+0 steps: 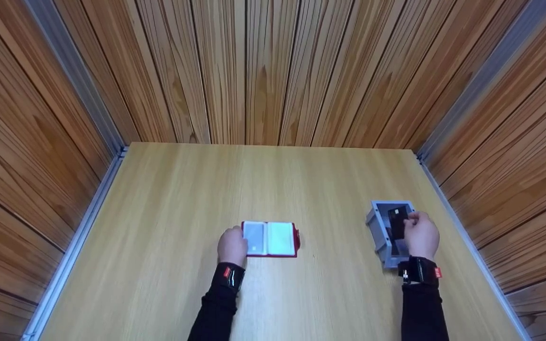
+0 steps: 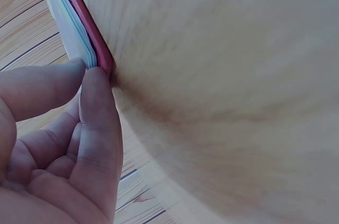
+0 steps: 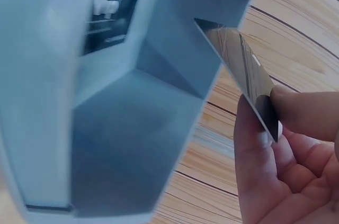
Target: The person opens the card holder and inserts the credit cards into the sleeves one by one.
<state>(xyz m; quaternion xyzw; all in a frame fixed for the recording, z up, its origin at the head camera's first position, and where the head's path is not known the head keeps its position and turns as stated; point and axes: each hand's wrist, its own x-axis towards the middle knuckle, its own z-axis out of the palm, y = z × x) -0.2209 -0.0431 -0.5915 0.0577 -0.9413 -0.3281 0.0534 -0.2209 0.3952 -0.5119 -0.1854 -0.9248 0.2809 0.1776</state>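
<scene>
On the table lies an open red card holder (image 1: 296,239) with clear plastic sleeves (image 1: 280,238). My left hand (image 1: 232,246) pinches its left edge between thumb and forefinger. The left wrist view shows the stacked sleeves (image 2: 74,28) and red cover (image 2: 85,17) rising from those fingertips. To the right, my right hand (image 1: 422,235) pinches a black card (image 1: 398,221) by one end, its other end over the opening of a grey-blue bin (image 1: 379,234). The right wrist view shows this card (image 3: 241,65) tilted, its face glossy and reflective, beside the bin wall (image 3: 175,38).
Another dark card with white marks (image 3: 108,17) is inside the bin. The wooden table (image 1: 183,199) is bordered by plank walls (image 1: 273,71) and metal rails (image 1: 78,237) at its sides. The bin stands near the right rail.
</scene>
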